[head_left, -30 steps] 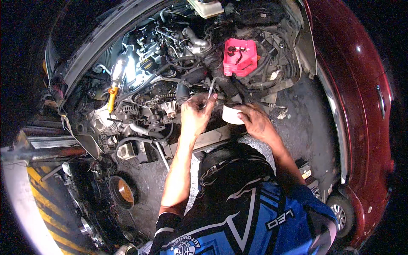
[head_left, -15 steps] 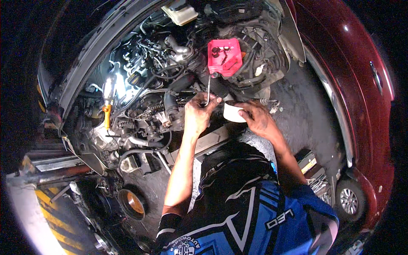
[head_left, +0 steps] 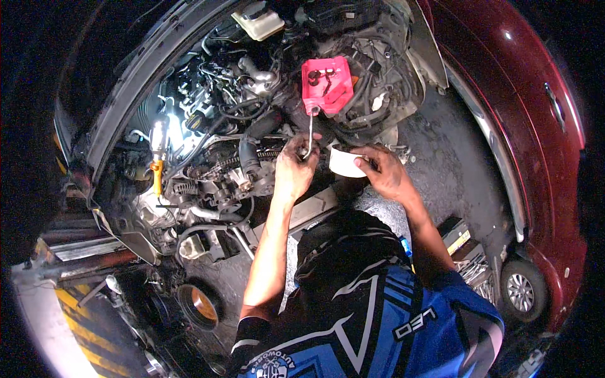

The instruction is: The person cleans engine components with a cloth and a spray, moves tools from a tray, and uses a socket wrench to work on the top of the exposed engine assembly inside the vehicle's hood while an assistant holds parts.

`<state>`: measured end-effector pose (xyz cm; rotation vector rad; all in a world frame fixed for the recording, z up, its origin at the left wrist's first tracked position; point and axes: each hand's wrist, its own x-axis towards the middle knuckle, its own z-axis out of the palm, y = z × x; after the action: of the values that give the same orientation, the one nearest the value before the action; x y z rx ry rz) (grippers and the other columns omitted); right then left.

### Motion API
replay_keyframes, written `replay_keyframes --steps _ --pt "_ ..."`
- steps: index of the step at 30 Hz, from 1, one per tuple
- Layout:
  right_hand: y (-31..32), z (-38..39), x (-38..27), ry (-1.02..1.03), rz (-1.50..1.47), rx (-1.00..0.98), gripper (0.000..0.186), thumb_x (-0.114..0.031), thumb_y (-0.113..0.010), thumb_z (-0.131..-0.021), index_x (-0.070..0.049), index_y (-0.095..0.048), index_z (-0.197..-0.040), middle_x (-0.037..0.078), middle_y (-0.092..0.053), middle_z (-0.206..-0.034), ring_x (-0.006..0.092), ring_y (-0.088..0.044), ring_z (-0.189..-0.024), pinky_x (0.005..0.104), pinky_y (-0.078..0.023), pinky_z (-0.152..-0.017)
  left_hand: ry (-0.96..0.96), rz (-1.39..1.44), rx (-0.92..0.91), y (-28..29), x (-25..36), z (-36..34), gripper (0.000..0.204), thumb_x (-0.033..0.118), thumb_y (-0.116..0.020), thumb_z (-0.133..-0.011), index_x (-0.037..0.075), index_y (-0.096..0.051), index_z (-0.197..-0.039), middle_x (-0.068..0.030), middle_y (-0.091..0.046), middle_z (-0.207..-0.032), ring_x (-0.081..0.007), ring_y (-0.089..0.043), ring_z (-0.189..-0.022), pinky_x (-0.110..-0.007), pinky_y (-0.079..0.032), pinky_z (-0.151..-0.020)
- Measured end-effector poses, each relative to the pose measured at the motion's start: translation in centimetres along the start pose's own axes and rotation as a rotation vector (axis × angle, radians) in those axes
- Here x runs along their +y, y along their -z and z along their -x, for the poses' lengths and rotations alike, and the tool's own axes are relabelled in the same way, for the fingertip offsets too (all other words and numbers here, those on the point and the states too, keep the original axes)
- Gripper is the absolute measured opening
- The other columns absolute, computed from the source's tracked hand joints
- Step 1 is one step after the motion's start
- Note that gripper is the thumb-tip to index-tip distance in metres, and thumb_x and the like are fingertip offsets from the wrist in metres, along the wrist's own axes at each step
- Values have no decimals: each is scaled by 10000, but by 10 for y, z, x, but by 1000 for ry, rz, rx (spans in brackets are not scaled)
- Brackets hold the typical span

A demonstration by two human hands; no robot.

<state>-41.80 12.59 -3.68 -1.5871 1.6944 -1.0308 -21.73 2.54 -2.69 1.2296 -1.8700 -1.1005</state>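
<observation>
On the near side of the pink tray (head_left: 339,99), we saw the left hand (head_left: 295,170) clamped round a metal rod (head_left: 311,131), the right hand (head_left: 386,174) pinching a white cup-like piece (head_left: 344,162). Holding step, we judged; next move called for steadiness.

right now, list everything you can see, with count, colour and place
curved piece: 1, white, in right hand
rod: 1, silver, in left hand
tray: 1, pink, over engine bay
small parts: several, dark, in tray
engine: 1, grey and silver, ahead of hands
lamp: 1, lit, yellow handle, left side of bay
reservoir: 1, off-white, top
car: 1, red, far right
wheel: 1, silver and black, lower right
round part: 1, black, orange inside, lower left
stripes: several, yellow and black, bottom left
shirt: 1, blue and black, bottom centre
hands: 2, bare, centre
</observation>
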Motion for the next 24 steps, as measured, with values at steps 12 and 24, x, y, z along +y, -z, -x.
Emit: replay_keyframes --steps 12,24 --pt "5 -7 8 30 -299 -80 227 -159 -558 -887 4 -645 -1018 107 -660 -948 192 -618 -920 316 -463 -826 60 301 -341 9 20 9 224 178 -680 -895 24 -650 -1056 -45 -681 -917 -102 -594 -878 -280 -469 -799" --pt "-16 -12 5 4 -268 -146 220 -193 -539 -894 -11 -618 -991 119 -657 -894 194 -623 -881 333 -476 -809 30 39 -152 3 31 23 210 214 -720 -839 35 -680 -942 -104 -687 -902 -219 -664 -818 -335 -500 -754"
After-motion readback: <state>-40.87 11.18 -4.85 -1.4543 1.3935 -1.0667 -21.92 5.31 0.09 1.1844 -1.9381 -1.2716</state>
